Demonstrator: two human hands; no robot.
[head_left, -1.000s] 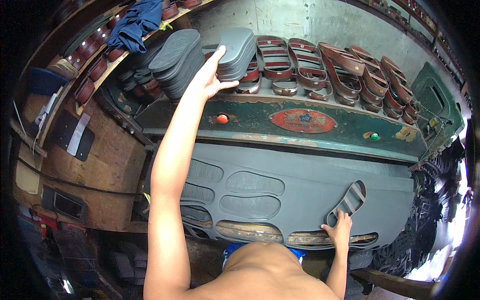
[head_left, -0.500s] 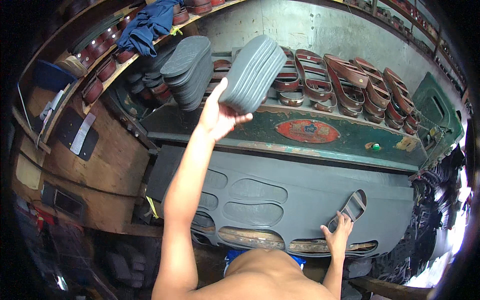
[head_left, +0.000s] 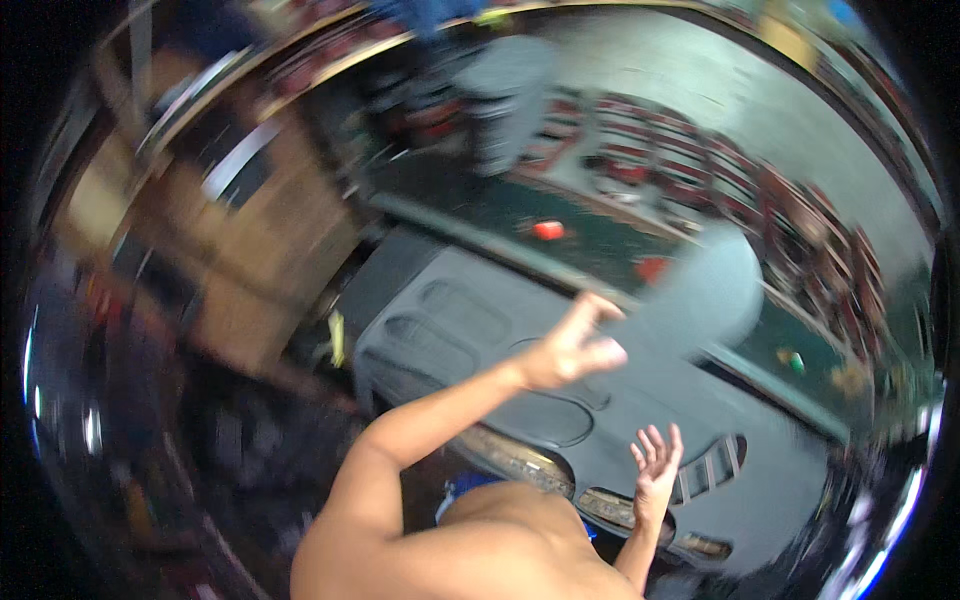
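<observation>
My left hand (head_left: pixel 570 350) is stretched out over the grey sheet, thumb and fingers around the near end of a stack of grey foam soles (head_left: pixel 700 290). Motion smears the stack, and its separate layers do not show. Lower right, my right hand (head_left: pixel 655 465) is raised with its fingers spread and nothing in it. Just to the right of that hand, a sole-shaped cutting die (head_left: pixel 715 470) with crossbars lies on the grey foam sheet (head_left: pixel 770 510). Sole outlines and cut-out holes mark the sheet's left part and near edge.
A green machine beam (head_left: pixel 470 205) crosses behind the sheet. Several reddish cutting dies (head_left: pixel 735 180) stand on its ledge, along with another pile of grey soles (head_left: pixel 500 110). A wooden panel (head_left: pixel 290 290) and a shelf are at the left.
My left hand has brought the stack of soles down and to the right, over the sheet. My right hand has come off the cutting die and opened. The whole view has turned.
</observation>
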